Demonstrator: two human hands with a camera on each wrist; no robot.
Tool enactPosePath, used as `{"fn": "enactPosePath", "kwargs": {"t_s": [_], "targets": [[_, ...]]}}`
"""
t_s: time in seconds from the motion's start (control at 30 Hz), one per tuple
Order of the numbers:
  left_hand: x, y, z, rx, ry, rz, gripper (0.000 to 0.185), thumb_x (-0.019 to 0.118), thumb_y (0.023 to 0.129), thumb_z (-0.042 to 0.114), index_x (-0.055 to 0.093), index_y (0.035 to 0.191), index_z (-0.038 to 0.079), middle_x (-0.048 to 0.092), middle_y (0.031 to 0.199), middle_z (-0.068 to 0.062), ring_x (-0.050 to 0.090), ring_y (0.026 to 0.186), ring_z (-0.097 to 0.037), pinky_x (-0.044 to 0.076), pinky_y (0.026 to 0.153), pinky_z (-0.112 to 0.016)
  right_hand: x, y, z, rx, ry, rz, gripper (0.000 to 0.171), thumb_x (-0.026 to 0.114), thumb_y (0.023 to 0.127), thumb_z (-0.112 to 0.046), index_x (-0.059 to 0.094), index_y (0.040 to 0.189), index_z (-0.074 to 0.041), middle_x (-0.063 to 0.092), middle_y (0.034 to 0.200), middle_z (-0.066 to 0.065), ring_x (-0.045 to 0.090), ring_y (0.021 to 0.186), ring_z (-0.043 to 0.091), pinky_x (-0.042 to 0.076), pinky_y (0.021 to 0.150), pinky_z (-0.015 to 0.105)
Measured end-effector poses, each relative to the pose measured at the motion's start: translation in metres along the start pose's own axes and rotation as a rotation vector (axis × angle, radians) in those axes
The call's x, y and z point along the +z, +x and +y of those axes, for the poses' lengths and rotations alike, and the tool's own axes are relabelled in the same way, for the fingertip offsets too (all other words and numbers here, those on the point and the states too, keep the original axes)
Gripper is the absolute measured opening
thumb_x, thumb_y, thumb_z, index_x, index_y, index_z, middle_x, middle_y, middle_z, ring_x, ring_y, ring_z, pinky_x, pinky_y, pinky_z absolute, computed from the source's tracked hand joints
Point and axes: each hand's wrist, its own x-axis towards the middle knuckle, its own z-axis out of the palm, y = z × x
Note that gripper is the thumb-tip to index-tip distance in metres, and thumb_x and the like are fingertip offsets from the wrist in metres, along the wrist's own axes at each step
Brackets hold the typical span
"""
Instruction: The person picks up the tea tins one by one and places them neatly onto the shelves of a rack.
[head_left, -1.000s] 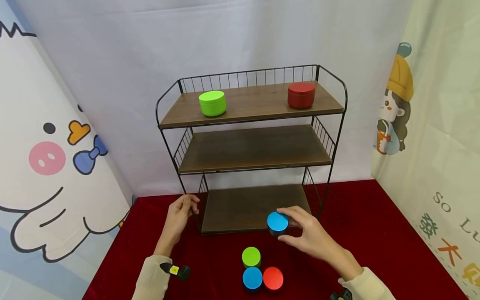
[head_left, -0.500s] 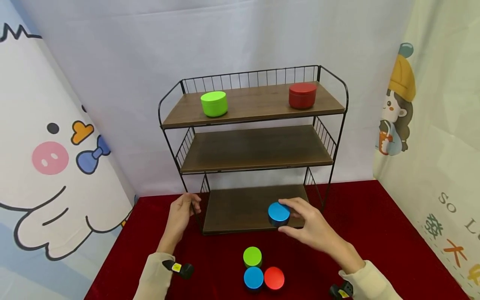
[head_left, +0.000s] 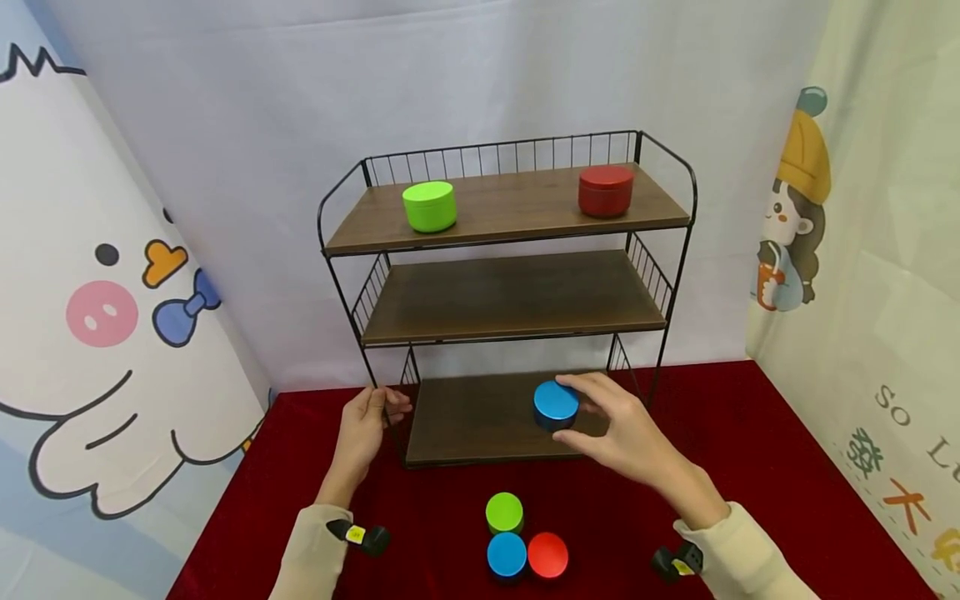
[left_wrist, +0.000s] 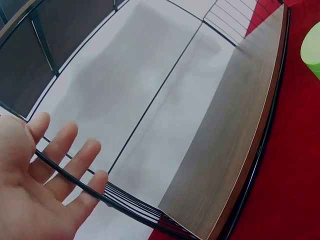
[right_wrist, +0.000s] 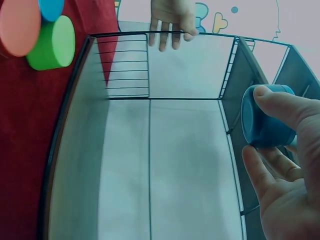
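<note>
While right hand [head_left: 630, 433] pinches blue tin [head_left: 556, 404], left hand [head_left: 365, 425], fingers straight, touches rack [head_left: 372, 367].

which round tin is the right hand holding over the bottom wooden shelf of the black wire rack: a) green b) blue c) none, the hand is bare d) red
b: the right hand grips a small round blue tin above the lowest wooden shelf of the black wire rack; the wrist view shows the fingers curled round that same tin.
</note>
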Motion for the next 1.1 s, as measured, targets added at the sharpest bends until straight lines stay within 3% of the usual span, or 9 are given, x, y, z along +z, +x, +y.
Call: {"fn": "enactPosePath", "kwargs": {"t_s": [0.17, 0.4, 0.7, 1.1], "targets": [[0.000, 0.001, -0.002, 0.015, 0.001, 0.007, 0.039, 0.033, 0.114, 0.025, 0.057, 0.101, -0.004, 0.072, 0.098, -0.017, 0.070, 0.082, -0.015, 0.058, 0.082, -0.038, -0.008, 0.010, -0.004, -0.025, -0.006, 0.029, 0.070, 0.091, 0.073, 0.003, 0.061, 0.136, 0.000, 0.064, 0.126, 0.014, 0.067, 0.111, 0.026, 0.052, 0.094, 0.014], [-0.001, 0.003, -0.005, 0.020, -0.045, 0.005, 0.045, 0.034, 0.112, 0.029, 0.056, 0.102, -0.009, 0.065, 0.082, -0.010, 0.067, 0.076, -0.011, 0.058, 0.078, -0.029, -0.019, 0.023, -0.012, -0.031, -0.023, 0.057, 0.069, 0.091, 0.073, 0.004, 0.061, 0.135, 0.000, 0.064, 0.128, 0.015, 0.067, 0.113, 0.029, 0.050, 0.095, 0.013], [-0.002, 0.001, -0.004, 0.017, -0.013, -0.005, 0.044, 0.035, 0.112, 0.027, 0.057, 0.103, -0.010, 0.068, 0.090, -0.022, 0.068, 0.078, -0.010, 0.058, 0.079, -0.027, -0.034, 0.040, -0.024, -0.044, 0.021, 0.091, 0.072, 0.089, 0.074, 0.005, 0.059, 0.139, -0.001, 0.062, 0.129, 0.014, 0.065, 0.116, 0.028, 0.051, 0.096, 0.015], [-0.003, 0.001, -0.006, 0.010, 0.007, -0.009, 0.041, 0.033, 0.113, 0.023, 0.057, 0.103, -0.008, 0.068, 0.089, -0.020, 0.068, 0.078, -0.012, 0.058, 0.079, -0.028, -0.051, 0.055, -0.027, -0.081, -0.026, 0.131, 0.074, 0.087, 0.073, 0.011, 0.058, 0.140, 0.001, 0.060, 0.131, 0.018, 0.063, 0.118, 0.030, 0.048, 0.099, 0.014]]}}
